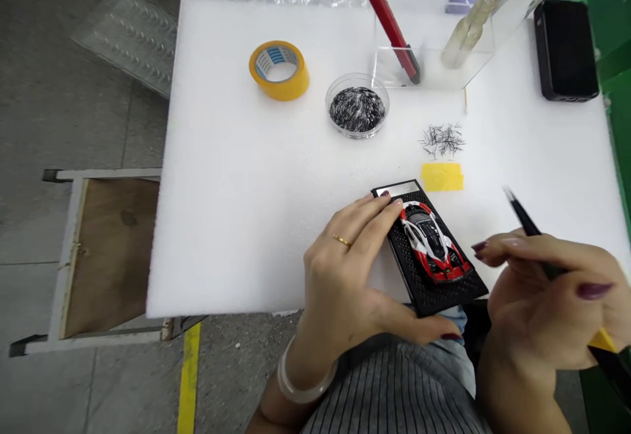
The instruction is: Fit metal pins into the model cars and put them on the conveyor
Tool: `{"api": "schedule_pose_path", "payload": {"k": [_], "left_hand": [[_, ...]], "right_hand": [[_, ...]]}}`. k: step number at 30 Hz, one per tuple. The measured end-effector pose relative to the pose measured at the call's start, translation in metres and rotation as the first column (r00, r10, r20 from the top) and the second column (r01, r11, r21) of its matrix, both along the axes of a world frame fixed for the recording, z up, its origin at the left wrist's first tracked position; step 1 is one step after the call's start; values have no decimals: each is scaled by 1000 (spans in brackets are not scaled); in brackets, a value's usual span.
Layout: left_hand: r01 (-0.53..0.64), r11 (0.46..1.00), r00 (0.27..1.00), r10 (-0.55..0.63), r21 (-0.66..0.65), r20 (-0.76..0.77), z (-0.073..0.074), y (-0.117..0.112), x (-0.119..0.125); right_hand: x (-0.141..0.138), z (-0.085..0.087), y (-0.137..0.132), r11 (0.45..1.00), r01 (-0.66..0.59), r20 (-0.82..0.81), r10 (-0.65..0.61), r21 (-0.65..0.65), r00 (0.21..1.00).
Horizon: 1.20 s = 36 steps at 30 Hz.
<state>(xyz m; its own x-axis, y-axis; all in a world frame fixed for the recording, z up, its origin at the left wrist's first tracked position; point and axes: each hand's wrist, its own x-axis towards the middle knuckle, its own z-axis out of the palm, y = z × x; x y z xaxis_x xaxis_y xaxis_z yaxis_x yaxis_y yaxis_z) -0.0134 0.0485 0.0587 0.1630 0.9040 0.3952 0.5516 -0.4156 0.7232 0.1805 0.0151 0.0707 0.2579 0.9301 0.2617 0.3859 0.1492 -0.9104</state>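
A red, white and black model car (434, 243) sits on a black textured display base (428, 299) near the front edge of the white foam sheet. My left hand (350, 276) grips this base, fingertips at its far end and beside the car, thumb along the near end. Black tweezers (522, 216) are pinched in my right hand (557, 289), their tips pointing up and left, apart from the car. Below that hand shows a yellow and black piece (602, 340), partly hidden. Beyond the base lie a yellow tape strip (442, 177) and a loose pile of fine black slivers (442, 139).
A clear round dish (357, 105) holds more black slivers. Left of it lies a yellow tape roll (279, 70). A clear box (428, 69) stands at the back with a red-handled tool (384, 13) and a small bottle (466, 36). A black device (566, 49) lies far right.
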Motion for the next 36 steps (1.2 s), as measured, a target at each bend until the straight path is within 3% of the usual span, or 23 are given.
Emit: {"api": "schedule_pose_path", "payload": {"k": [2,6,9,13,16,20,26,33,36], "left_hand": [[-32,999,999,34,44,-38,-1,-4,7],[-122,981,987,136,148,-88,-10,-13,22],[-164,969,969,193,183,-156,-15,-22,32],[-160,974,959,192,160,-208,-14,-32,33],[-100,992,981,111,79,-160,-6,-34,23],[-36,989,992,19,-143,-122,5,-30,12],[-52,952,983,-3,-301,-181,10,-25,18],[-82,936,971,-2,-342,-237,15,-20,28],[5,947,968,-86,-323,-238,15,-18,19]], "right_hand": [[-5,9,-2,1000,10,2,-10,23,1000],[-8,17,-11,985,-36,107,55,-171,993],[-4,15,-16,984,-41,213,78,-172,974],[14,4,-15,977,-141,263,180,-161,948],[33,-6,-9,931,-323,180,352,-169,919],[52,-11,1,848,-506,149,527,-155,837],[54,-9,3,820,-538,55,557,-196,828],[54,-10,0,812,-540,13,556,-221,831],[54,-12,-2,827,-523,47,542,-208,839]]}}
